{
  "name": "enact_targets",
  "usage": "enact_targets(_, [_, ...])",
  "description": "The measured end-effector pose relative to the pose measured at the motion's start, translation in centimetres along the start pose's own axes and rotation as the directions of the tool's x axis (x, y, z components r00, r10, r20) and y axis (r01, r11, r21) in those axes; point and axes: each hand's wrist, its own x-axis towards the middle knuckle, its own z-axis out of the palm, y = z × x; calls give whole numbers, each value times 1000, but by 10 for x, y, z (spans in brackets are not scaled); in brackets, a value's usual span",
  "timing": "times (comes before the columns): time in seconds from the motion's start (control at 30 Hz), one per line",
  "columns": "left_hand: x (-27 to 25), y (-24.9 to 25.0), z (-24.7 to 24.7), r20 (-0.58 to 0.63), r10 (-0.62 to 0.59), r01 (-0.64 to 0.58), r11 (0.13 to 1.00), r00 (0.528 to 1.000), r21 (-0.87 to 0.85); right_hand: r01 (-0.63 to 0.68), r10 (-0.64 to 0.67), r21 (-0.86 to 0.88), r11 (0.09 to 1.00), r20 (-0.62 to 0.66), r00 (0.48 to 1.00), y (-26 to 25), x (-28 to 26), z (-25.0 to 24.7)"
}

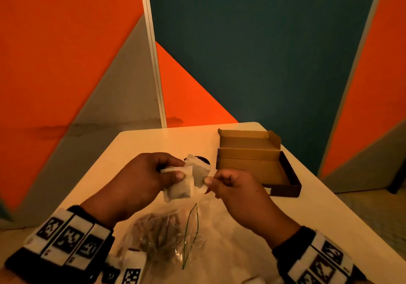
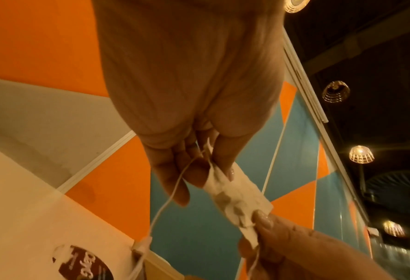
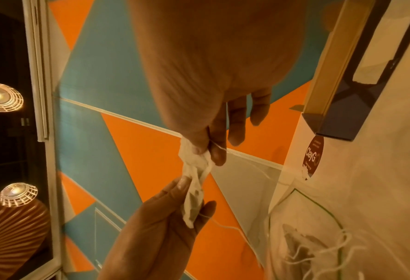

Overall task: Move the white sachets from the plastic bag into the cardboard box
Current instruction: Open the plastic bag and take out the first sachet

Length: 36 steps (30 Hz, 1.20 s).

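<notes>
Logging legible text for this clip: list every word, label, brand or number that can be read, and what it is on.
"ClayG", last character cut off: round brown sticker on the table.
Small print on that sticker: too small to read.
Same sticker in the left wrist view: upside down and blurred.
Wristband markers: black-and-white code patterns, no letters.
Cardboard box: no print visible.

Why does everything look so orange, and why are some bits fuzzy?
Head view: dim, warm light tints the table and sachets yellowish, and the edges bend from the wide lens. Left wrist view: the left hand is close and soft, and a lamp glares. Right wrist view: the right hand is blurred.
</notes>
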Motion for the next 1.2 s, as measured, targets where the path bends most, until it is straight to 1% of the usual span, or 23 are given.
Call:
enact_targets(0.07, [-1,-1,-5,-76,48,-44,998,996,55,-11,11,-41,999,-5,1000,2,1,0])
enact_targets(0.1, [-1,0,-8,-83,84,-77,994,993,79,-13,14,-56,998,4,1000,2,1,0])
enact_targets(0.17, [-4,9,-9,-18,150,-146,978,988,149,2,2,-87,996,37,999,1,0,0])
enact_targets(0.23, [-8,20,-3,97,176,-197,939,980,283,44,-34,-131,990,80,996,-2,-1,1])
enact_targets(0.27, [-8,24,1,156,193,-240,894,969,380,67,-52,-155,986,100,994,-4,0,2])
enact_targets(0.33, [-5,28,8,243,242,-339,761,939,553,102,-75,-196,975,138,988,-7,0,3])
enact_targets(0.37, [-2,28,9,257,249,-356,721,934,594,107,-76,-210,972,152,985,-9,1,2])
enact_targets(0.47, [4,23,-2,252,207,-322,705,946,632,54,-19,-205,977,170,985,-8,0,-4])
enact_targets(0.53, [6,20,-13,205,166,-260,735,965,627,6,29,-219,976,159,987,-6,-2,-13])
enact_targets(0.63, [6,13,-27,129,113,-168,774,985,610,-50,95,-293,955,141,986,-1,-2,-29])
enact_targets(0.73, [8,7,-32,107,69,-118,805,992,582,-88,136,-364,927,109,985,7,0,-37])
enact_targets(0.83, [9,0,-33,133,7,-70,876,991,477,-76,120,-367,927,98,988,12,3,-37])
enact_targets(0.93, [6,-5,-34,141,-4,-39,954,990,297,-81,133,-394,916,107,985,14,4,-39])
enact_targets(1.0, [3,-7,-37,119,-4,-23,975,993,222,-113,169,-404,908,106,980,19,5,-41])
enact_targets(1.07, [2,-11,-39,117,-11,-11,982,993,187,-144,205,-415,899,107,973,21,5,-42])
enact_targets(1.13, [2,-12,-36,134,-19,-1,989,991,150,-119,174,-383,916,111,979,17,5,-40])
enact_targets(1.2, [1,-10,-29,160,-19,6,997,987,83,-59,93,-313,948,95,991,6,4,-34])
